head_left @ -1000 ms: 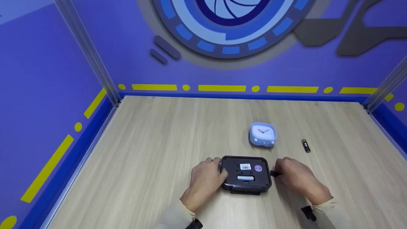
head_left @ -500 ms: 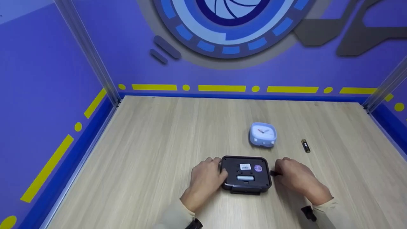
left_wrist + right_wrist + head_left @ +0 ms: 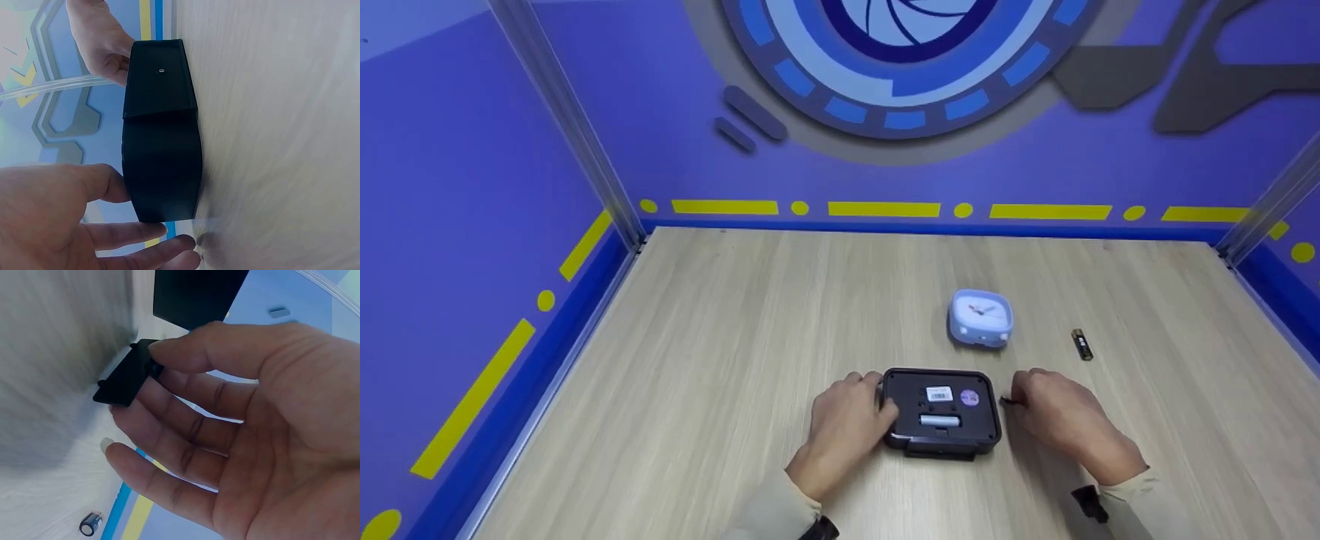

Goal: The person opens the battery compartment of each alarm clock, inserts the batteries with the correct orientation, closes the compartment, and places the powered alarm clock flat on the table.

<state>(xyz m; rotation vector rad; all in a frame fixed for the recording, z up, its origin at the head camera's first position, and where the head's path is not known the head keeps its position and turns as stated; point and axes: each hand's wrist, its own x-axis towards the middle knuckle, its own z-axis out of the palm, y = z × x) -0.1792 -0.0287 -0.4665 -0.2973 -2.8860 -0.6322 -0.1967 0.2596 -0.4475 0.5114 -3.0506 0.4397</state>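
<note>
In the head view a black clock (image 3: 904, 401) lies back side up on the table. A pale battery (image 3: 940, 421) sits in its uncovered battery slot. My left hand (image 3: 847, 412) grips the clock's left end, thumb on the top edge and fingers along the side. In the right wrist view my right hand (image 3: 225, 410) pinches a small black battery cover (image 3: 126, 374) between thumb and fingers; small tabs show on its edge. This hand is just right of the clock, with the cover held apart from the slot.
Behind the black clock stands a light blue alarm clock (image 3: 981, 319). A black and gold battery (image 3: 1082, 345) lies to the right on the wooden table (image 3: 735, 322). Purple-blue panels (image 3: 607, 135) wall off the back and sides.
The battery cover has tilted and risen slightly in my right fingers, now showing as a thinner shape. My left hand, the black clock and the other things stay in place.
</note>
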